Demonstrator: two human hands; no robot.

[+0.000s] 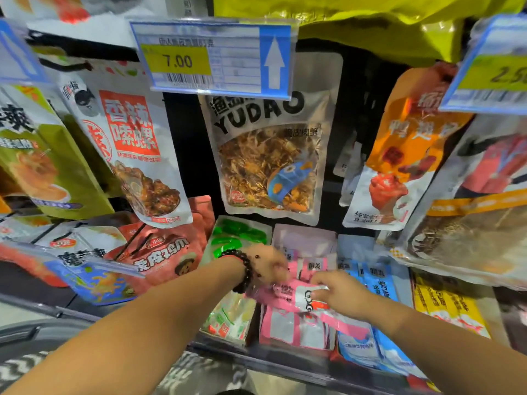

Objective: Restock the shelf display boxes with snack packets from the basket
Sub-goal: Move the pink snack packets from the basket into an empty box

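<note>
A pink display box (pixel 295 327) stands on the lower shelf, filled with pink snack packets. Above it both hands reach in together. My left hand (pixel 266 263), with a dark bead bracelet on the wrist, is curled over the back of the pink packets. My right hand (pixel 340 295) pinches a pink and white snack packet (pixel 288 299) that lies tilted across the top of the box. The basket is not in view.
A blue display box (pixel 368 346) sits right of the pink one, a yellow box (pixel 447 305) further right, a green and white box (pixel 232 319) to the left. Hanging bags, among them a YUDAO pouch (pixel 268 155), and a 7.00 price tag (pixel 211 57) crowd the space above.
</note>
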